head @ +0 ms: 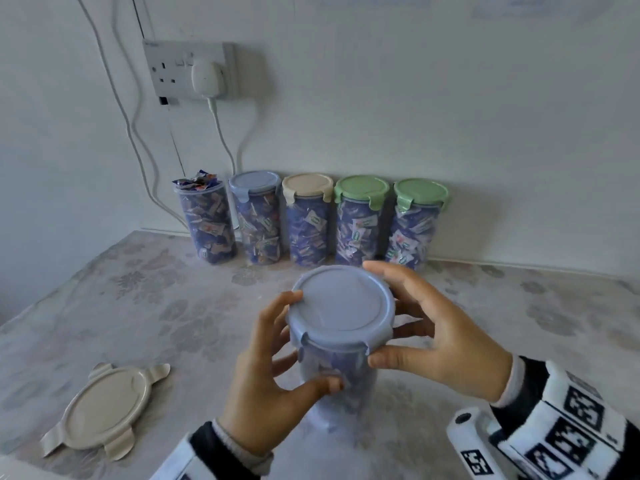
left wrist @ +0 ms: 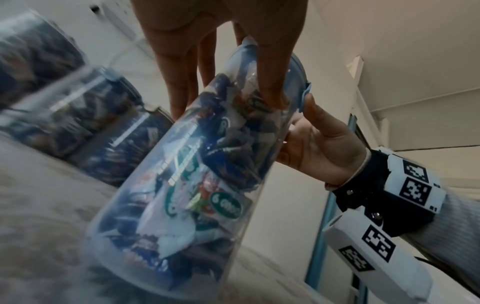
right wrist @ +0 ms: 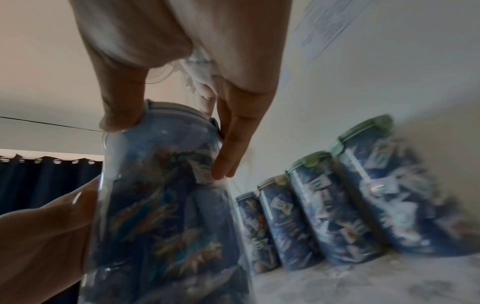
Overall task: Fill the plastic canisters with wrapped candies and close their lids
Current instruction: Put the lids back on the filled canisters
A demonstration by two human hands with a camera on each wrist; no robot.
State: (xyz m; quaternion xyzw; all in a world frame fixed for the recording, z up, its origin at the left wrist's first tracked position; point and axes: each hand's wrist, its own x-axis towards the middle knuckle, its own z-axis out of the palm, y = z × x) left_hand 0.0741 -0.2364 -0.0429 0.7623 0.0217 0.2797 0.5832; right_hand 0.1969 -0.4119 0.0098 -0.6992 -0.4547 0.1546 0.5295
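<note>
Head view: a person stands at a floral-patterned counter (head: 145, 306) with both hands around a clear plastic canister (head: 337, 386) packed with wrapped candies (left wrist: 207, 185), its base on the counter near the front edge. A blue lid (head: 341, 308) sits on top, its clip tabs folded down at the near rim. The left hand (head: 266, 386) grasps the canister's left side, thumb curled across the wall below the lid and fingertips at the lid's edge. The right hand (head: 440, 330) grasps the lid's rim from the right, thumb pressed at the near-right clip and fingers curved around the far side. In the left wrist view the canister (left wrist: 187, 181) appears tilted and the right hand's thumb touches a blue clip (left wrist: 306, 96). In the right wrist view the fingers (right wrist: 233, 144) lie along the canister wall just under the lid. Against the wall stands a row of five more filled canisters: the leftmost one (head: 207, 223) has no lid and candies heaped above its rim, then one with a blue lid (head: 255, 181), one with a beige lid (head: 307, 185) and two with green lids (head: 362, 188). A loose beige lid (head: 104, 410) lies flat on the counter at front left, clips splayed out. On the wall above, a white plug (head: 207, 77) sits in a double socket (head: 162, 71), cables trailing down.
</note>
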